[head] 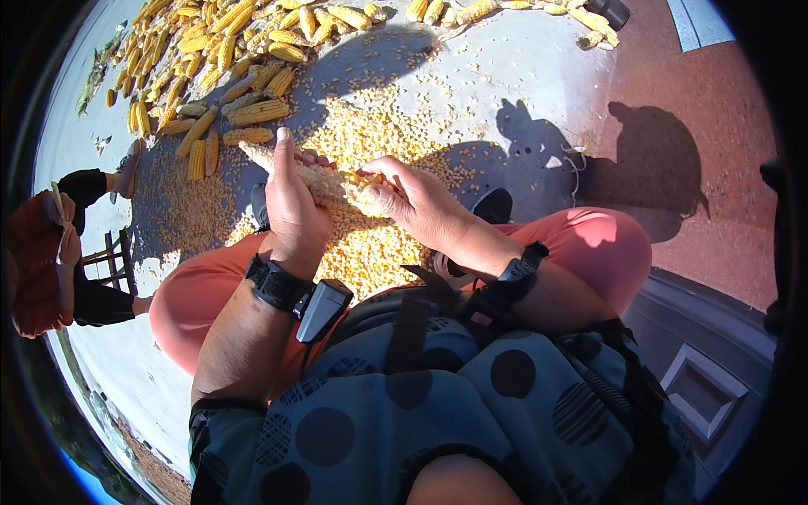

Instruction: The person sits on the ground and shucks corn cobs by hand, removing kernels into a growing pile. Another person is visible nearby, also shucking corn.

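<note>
My left hand (293, 196) is closed around a mostly bare corn cob (322, 183), its thumb pointing up along the cob. The cob's pale tip sticks out past the thumb to the upper left. My right hand (410, 199) grips the other end, where yellow kernels show between thumb and fingers; whether it holds a second piece of cob cannot be told. Below both hands, loose corn kernels (372, 252) lie heaped on the ground between my knees. Unshelled ears of corn (259, 113) lie just beyond my left hand.
A large pile of corn ears (208, 44) spreads across the concrete at the upper left. Another person (47, 259) sits at the left beside a dark wooden stool frame (117, 262). A dark container (609, 11) stands at the top right. A red wall (707, 113) lies in shadow and sun.
</note>
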Motion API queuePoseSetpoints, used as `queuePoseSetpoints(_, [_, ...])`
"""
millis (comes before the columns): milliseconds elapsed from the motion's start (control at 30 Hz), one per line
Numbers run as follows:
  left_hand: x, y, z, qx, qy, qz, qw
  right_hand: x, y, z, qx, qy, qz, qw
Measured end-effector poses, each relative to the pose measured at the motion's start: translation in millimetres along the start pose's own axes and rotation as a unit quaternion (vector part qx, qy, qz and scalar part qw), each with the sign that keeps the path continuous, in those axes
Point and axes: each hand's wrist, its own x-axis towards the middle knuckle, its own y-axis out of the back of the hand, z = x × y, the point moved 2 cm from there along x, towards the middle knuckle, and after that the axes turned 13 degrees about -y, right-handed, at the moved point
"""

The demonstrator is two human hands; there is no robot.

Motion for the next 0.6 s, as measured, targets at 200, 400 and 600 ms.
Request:
queuePoseSetpoints(200, [3.5, 7.6, -3.4, 0.043, 0.049, 0.033, 0.997, -2.4, -1.9, 5.2, -0.203, 0.08, -0.003, 0.976])
queuePoseSetpoints(400, [-3.5, 2.5, -0.2, 0.003, 0.072, 0.01, 0.997, -0.1, -5.7, 15.5, -0.121, 0.018, 0.008, 0.992])
queuePoseSetpoints(600, [-1.5, -0.8, 7.1, -0.057, 0.041, 0.011, 0.997, -0.4, -12.3, 21.7, 0.189, -0.237, -0.151, 0.941])
